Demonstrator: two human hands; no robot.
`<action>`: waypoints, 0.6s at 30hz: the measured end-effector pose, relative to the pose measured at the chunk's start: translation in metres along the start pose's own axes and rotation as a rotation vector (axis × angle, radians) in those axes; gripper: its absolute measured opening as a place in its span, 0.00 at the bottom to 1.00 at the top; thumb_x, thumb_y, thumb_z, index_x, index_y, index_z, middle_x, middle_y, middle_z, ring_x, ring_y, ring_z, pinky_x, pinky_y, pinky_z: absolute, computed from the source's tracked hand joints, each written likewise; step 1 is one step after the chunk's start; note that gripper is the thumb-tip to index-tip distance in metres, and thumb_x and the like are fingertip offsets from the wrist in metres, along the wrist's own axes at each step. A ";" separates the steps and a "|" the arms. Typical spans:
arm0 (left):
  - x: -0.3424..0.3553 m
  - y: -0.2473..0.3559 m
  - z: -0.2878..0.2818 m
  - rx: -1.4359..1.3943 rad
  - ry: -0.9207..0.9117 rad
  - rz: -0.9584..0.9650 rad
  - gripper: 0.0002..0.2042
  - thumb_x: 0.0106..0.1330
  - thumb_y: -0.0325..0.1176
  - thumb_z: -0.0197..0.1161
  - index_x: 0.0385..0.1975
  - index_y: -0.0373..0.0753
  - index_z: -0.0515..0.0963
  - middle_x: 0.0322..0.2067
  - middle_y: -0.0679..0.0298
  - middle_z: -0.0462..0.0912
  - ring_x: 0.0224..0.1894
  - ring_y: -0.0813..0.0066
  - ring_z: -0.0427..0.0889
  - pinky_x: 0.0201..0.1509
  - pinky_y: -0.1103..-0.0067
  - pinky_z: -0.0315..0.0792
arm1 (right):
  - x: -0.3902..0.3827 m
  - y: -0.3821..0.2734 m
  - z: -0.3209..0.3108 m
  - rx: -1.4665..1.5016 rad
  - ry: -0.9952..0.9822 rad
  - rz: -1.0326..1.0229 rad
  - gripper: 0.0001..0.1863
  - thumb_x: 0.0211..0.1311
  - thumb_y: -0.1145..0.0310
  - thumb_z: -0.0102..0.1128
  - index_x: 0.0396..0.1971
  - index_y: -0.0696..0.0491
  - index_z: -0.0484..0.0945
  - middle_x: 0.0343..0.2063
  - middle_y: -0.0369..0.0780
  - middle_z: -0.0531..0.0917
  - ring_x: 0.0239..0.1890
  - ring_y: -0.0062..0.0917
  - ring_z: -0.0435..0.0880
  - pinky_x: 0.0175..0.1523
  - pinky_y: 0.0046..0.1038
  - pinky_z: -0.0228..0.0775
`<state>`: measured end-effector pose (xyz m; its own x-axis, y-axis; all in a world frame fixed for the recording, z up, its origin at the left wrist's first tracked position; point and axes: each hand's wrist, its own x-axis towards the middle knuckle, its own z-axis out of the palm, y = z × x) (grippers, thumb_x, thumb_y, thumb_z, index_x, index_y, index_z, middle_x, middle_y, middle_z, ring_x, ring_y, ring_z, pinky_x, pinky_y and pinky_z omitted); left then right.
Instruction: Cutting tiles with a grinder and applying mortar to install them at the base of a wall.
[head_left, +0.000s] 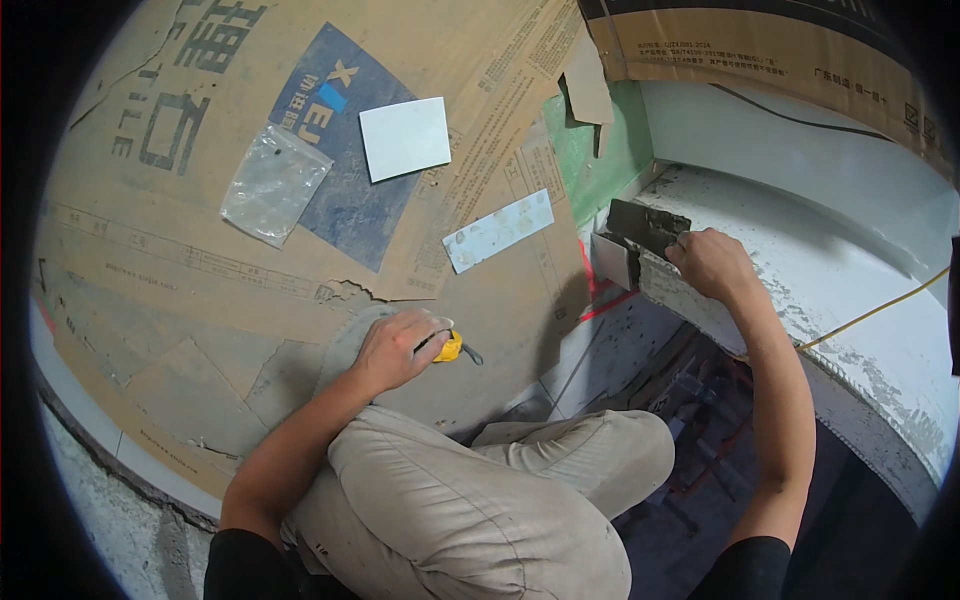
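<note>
My left hand [400, 350] is closed on a yellow tape measure [450, 348] with a dark strap, low over the cardboard at the centre. At the near end of the white ledge on the right, my right hand [712, 262] grips the edge of a dark piece coated in grey mortar [640, 222]. A small white-faced piece [613, 256] stands at its left end; whether the two are joined, I cannot tell. On the cardboard lie a square white tile [405, 138], a long pale blue strip [497, 230] and a clear plastic bag [275, 185].
Cardboard sheets [180, 230] cover the floor ahead and left. A white ledge [820, 260] with a yellow cord [870, 310] runs along the right, under a large cardboard box [740, 50]. Below it is a dark recess with pipes [705, 460], beside my bent legs [470, 500].
</note>
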<state>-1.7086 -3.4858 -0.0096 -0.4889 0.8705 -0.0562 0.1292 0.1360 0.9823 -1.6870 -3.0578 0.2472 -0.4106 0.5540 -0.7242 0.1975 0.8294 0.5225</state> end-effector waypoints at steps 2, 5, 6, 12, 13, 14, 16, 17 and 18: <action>-0.001 -0.002 0.001 -0.017 0.019 0.014 0.09 0.73 0.34 0.70 0.46 0.38 0.88 0.42 0.56 0.91 0.45 0.53 0.90 0.49 0.62 0.84 | 0.002 -0.008 -0.002 -0.010 -0.029 -0.012 0.24 0.78 0.50 0.59 0.36 0.56 0.92 0.36 0.53 0.92 0.44 0.52 0.92 0.54 0.50 0.84; -0.003 -0.003 -0.001 -0.029 0.013 0.012 0.09 0.73 0.34 0.70 0.46 0.38 0.88 0.43 0.56 0.91 0.45 0.53 0.91 0.49 0.62 0.84 | 0.006 -0.015 -0.003 -0.036 -0.059 -0.023 0.24 0.78 0.50 0.60 0.35 0.56 0.92 0.36 0.53 0.92 0.44 0.51 0.92 0.53 0.49 0.84; -0.003 -0.003 -0.001 -0.028 0.013 0.010 0.09 0.73 0.34 0.70 0.46 0.38 0.88 0.43 0.56 0.91 0.45 0.53 0.91 0.49 0.62 0.84 | 0.006 -0.017 -0.002 -0.051 -0.061 -0.023 0.24 0.78 0.50 0.60 0.35 0.55 0.93 0.37 0.52 0.92 0.44 0.51 0.93 0.53 0.49 0.84; -0.001 -0.002 0.001 -0.042 0.003 0.009 0.09 0.73 0.33 0.70 0.47 0.38 0.88 0.43 0.56 0.91 0.46 0.53 0.91 0.50 0.62 0.84 | 0.010 -0.024 0.005 -0.094 -0.090 -0.045 0.24 0.78 0.51 0.59 0.34 0.57 0.92 0.36 0.53 0.92 0.44 0.50 0.92 0.53 0.49 0.84; -0.002 -0.003 0.003 -0.044 0.004 0.010 0.09 0.73 0.34 0.70 0.47 0.38 0.88 0.43 0.56 0.91 0.46 0.53 0.91 0.50 0.62 0.84 | 0.011 -0.026 0.006 -0.096 -0.094 -0.043 0.24 0.78 0.51 0.59 0.34 0.57 0.92 0.36 0.53 0.92 0.44 0.50 0.92 0.53 0.49 0.84; -0.003 -0.005 0.002 -0.045 0.006 0.009 0.09 0.73 0.34 0.70 0.47 0.38 0.88 0.43 0.56 0.91 0.46 0.53 0.91 0.50 0.62 0.84 | 0.013 -0.028 0.007 -0.113 -0.097 -0.044 0.23 0.78 0.51 0.60 0.34 0.55 0.92 0.37 0.52 0.92 0.45 0.49 0.93 0.53 0.48 0.85; -0.004 -0.009 0.004 -0.054 -0.002 -0.008 0.09 0.73 0.34 0.70 0.47 0.38 0.88 0.43 0.56 0.91 0.46 0.53 0.91 0.50 0.62 0.84 | 0.021 -0.034 0.010 -0.134 -0.105 -0.046 0.22 0.78 0.51 0.61 0.35 0.54 0.93 0.38 0.50 0.93 0.46 0.48 0.93 0.52 0.46 0.86; -0.002 -0.006 0.001 -0.052 -0.009 -0.014 0.09 0.73 0.34 0.70 0.47 0.38 0.88 0.43 0.55 0.91 0.46 0.53 0.91 0.50 0.62 0.84 | 0.020 -0.033 0.007 -0.127 -0.098 -0.043 0.21 0.77 0.52 0.61 0.36 0.54 0.93 0.39 0.49 0.93 0.46 0.47 0.93 0.53 0.46 0.86; -0.001 -0.002 -0.002 -0.048 -0.010 -0.009 0.09 0.73 0.34 0.70 0.47 0.38 0.88 0.43 0.55 0.91 0.46 0.53 0.91 0.50 0.62 0.84 | 0.019 -0.032 0.006 -0.122 -0.092 -0.039 0.20 0.76 0.52 0.62 0.37 0.53 0.93 0.39 0.49 0.93 0.46 0.46 0.94 0.53 0.46 0.86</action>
<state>-1.7101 -3.4884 -0.0109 -0.4814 0.8740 -0.0662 0.0835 0.1208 0.9892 -1.6958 -3.0731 0.2145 -0.3313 0.5300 -0.7806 0.0712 0.8390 0.5395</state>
